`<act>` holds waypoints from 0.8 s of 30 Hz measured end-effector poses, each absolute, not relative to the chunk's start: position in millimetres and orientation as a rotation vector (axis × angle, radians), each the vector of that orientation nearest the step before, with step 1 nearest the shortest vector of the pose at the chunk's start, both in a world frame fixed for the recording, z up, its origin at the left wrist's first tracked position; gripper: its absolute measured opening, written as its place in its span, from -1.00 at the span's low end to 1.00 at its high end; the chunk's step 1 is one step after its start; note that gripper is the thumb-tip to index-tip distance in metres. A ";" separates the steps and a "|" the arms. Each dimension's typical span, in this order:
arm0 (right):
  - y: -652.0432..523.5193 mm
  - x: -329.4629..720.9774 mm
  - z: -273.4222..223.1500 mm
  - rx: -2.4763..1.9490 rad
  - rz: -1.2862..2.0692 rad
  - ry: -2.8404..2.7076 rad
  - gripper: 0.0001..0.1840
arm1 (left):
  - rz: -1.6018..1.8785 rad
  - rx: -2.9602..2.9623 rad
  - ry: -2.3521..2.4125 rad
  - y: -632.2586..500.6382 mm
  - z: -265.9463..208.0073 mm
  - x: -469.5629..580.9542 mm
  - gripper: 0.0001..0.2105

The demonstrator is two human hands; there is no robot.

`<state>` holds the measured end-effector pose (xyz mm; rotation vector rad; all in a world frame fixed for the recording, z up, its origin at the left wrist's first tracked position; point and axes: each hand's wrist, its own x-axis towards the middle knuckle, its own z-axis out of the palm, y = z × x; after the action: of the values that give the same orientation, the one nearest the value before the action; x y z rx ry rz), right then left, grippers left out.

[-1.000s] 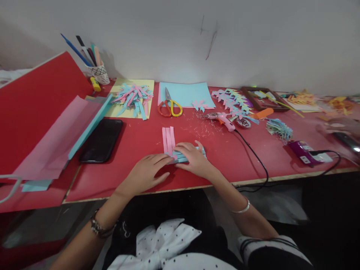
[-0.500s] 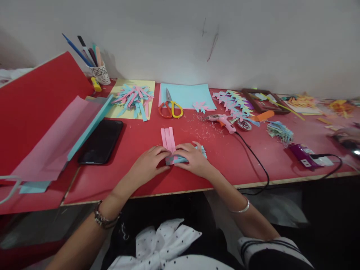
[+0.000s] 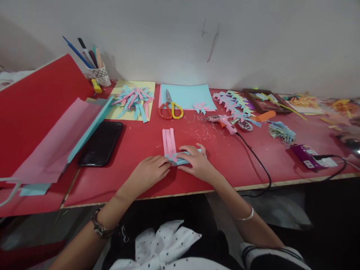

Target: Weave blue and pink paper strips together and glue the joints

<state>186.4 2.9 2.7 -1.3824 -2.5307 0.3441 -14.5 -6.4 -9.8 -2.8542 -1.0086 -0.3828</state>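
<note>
Pink paper strips (image 3: 169, 140) stand side by side, pointing away from me, and cross light blue paper strips (image 3: 183, 161) in a small weave at the table's front. At the weave's left edge my left hand (image 3: 153, 169) is closed, its fingertips pinching the paper. My right hand (image 3: 197, 162) curves over the blue strips with thumb and fingers on either side, gripping them. Part of the blue strips is hidden under that hand. Scissors (image 3: 170, 107) with red and yellow handles lie beyond, and a pink glue gun (image 3: 225, 122) rests to the right.
A black phone (image 3: 101, 144) and pink sheets (image 3: 56, 142) lie left. Behind are a strip pile (image 3: 135, 99), a blue sheet (image 3: 187, 93) and a pen cup (image 3: 101, 75). A cable (image 3: 254, 155) crosses the table edge near a purple power box (image 3: 305, 157). Another person's hand (image 3: 354, 127) shows far right.
My left fingers have drawn down to the near left corner of the weave. My right hand has shifted slightly right, uncovering more of the crossing.
</note>
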 end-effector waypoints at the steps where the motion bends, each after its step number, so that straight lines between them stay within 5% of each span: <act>1: 0.7 189.2 2.1 -1.401 0.320 -2.511 -0.79 | -0.389 -2.860 -1.018 -7.2 -9.7 -13.9 -0.80; 12: -15.1 196.3 -5.8 -1.587 0.174 -2.263 -0.83 | -0.202 -2.863 -1.128 -13.2 -0.8 -5.2 -0.74; 24: -9.2 201.8 17.3 -1.637 0.276 -1.987 -0.87 | -0.524 -2.936 -1.488 -11.3 0.6 10.4 -0.79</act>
<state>201.8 -9.2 17.3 -1.6366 -1.9866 0.2760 10.4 -11.3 0.6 -2.9362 -1.4884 -0.5241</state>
